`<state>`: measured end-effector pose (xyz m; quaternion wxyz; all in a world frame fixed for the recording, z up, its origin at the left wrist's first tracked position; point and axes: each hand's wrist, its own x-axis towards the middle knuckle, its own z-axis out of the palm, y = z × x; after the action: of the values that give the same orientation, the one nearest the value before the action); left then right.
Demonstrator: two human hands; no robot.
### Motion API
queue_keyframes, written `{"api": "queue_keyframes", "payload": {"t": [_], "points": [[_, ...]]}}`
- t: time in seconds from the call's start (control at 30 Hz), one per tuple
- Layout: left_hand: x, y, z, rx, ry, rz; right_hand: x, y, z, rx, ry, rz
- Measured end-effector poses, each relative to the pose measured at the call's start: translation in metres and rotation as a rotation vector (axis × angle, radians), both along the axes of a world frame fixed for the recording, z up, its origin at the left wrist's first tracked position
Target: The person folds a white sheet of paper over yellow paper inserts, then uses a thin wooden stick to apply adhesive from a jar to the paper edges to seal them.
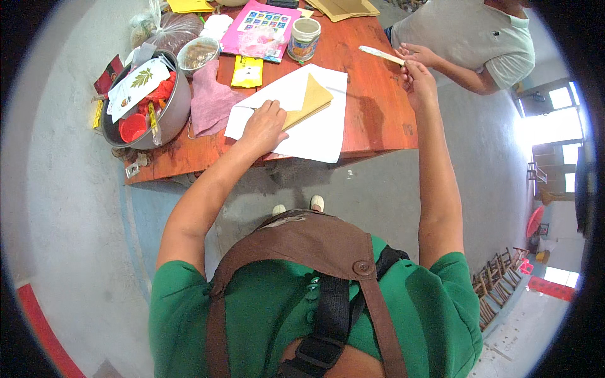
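Observation:
My left hand (267,124) lies palm down on the papers, its fingertips at the edge of folded brown paper (315,97). Whether it pinches a sheet is hidden. Beneath is a large white sheet (326,137), part of it lying over the brown paper, at the table's near edge. My right hand (419,85), raised off the table's right side, grips the end of a flat light-coloured stick (385,55). The stick's far end is whitish and points left. An open jar (304,47) with a printed label stands beyond the papers.
The red-brown wooden table (378,113) holds a pot (177,118) of odds and ends, a pink cloth (212,101), a yellow packet (247,72), a bowl (201,53) and a pink printed folder (236,28). Another person's hand (418,54) is just beyond my right hand.

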<state>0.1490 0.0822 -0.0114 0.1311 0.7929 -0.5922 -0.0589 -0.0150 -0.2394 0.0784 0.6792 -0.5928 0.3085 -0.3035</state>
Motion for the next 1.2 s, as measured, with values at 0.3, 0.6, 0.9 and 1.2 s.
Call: {"api": "queue_keyframes", "payload": {"t": [0.3,0.6,0.9,1.2], "points": [[-0.006,0.002,-0.024,-0.250,-0.192,0.014,0.050,0.026,0.002,-0.137,0.071,0.286],[-0.012,-0.008,-0.022,-0.192,-0.229,0.242,0.022,0.003,-0.005,-0.095,0.085,0.403],[-0.015,-0.010,-0.024,-0.122,-0.280,0.276,-0.046,0.036,-0.050,-0.651,0.241,0.774],[-0.021,-0.013,-0.027,-0.089,-0.377,0.302,-0.041,0.057,-0.060,-1.237,-0.197,0.883]]}}
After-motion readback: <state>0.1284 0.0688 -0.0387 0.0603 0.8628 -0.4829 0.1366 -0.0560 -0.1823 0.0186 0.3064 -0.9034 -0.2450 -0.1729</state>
